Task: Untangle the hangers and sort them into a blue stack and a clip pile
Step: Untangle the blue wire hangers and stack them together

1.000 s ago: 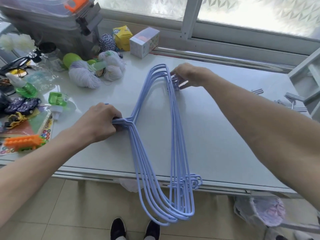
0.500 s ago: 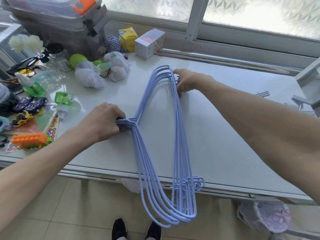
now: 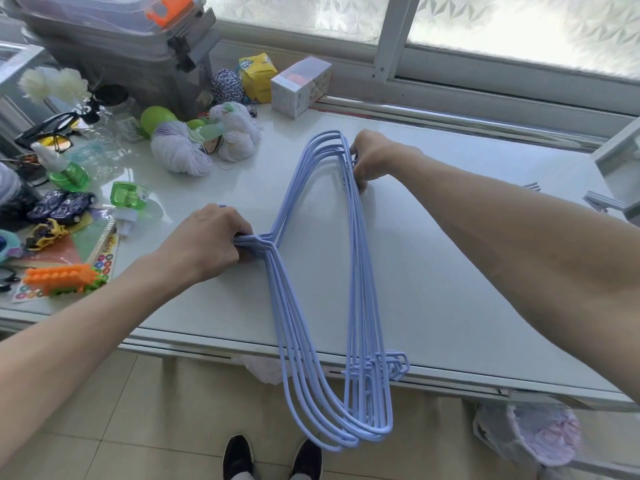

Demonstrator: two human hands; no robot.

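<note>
A stack of several light-blue hangers (image 3: 356, 271) lies across the white table (image 3: 450, 289), its near end hanging out past the front edge. My left hand (image 3: 211, 244) grips the bunched necks and hooks at the stack's left side. At the far end my right hand (image 3: 372, 157) holds the straight bars with curled fingers. Grey clip hangers (image 3: 601, 201) lie at the table's far right, partly behind my right forearm.
Clutter fills the table's left side: yarn skeins (image 3: 180, 152), green bottles (image 3: 130, 195), toy cars (image 3: 62, 207), an orange toy (image 3: 59, 277). A white box (image 3: 299, 86) and plastic storage bins (image 3: 114, 39) stand at the back. A bagged bin (image 3: 530, 434) sits on the floor at right.
My right hand has slid slightly nearer along the far end of the blue hangers, pressing them together. My left hand has kept its grip on the necks.
</note>
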